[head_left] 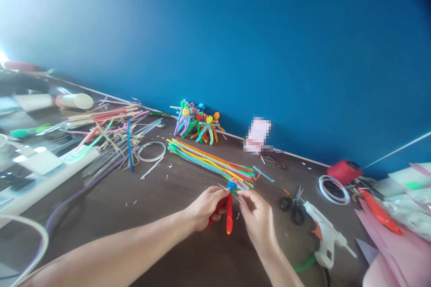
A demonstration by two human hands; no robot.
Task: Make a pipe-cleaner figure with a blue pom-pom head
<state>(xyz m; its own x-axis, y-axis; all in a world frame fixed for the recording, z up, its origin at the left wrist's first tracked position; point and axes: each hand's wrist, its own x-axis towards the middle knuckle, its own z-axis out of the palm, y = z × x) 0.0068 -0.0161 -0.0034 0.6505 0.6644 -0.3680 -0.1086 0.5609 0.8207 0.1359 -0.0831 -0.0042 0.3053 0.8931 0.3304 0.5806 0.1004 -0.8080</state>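
The left hand [206, 208] wraps around a red pipe-cleaner figure [229, 215] topped by a blue pom-pom [232, 184], while the right hand [256, 220] pinches narrowly at its top, both above the dark table [144, 206]. Just right lie black-handled scissors [292, 208] and a white glue gun [325, 226] (nozzle pointing right). Farther off, multicoloured pipe cleaners [210, 161] lie bundled, and finished figures [198, 123] sit against the blue wall [235, 45].

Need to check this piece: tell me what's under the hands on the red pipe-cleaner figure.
Between the left hand and right hand, a blue pom-pom shows on top and red pipe-cleaner strands hang below. The hands cover whatever joins them, so that cannot be seen.
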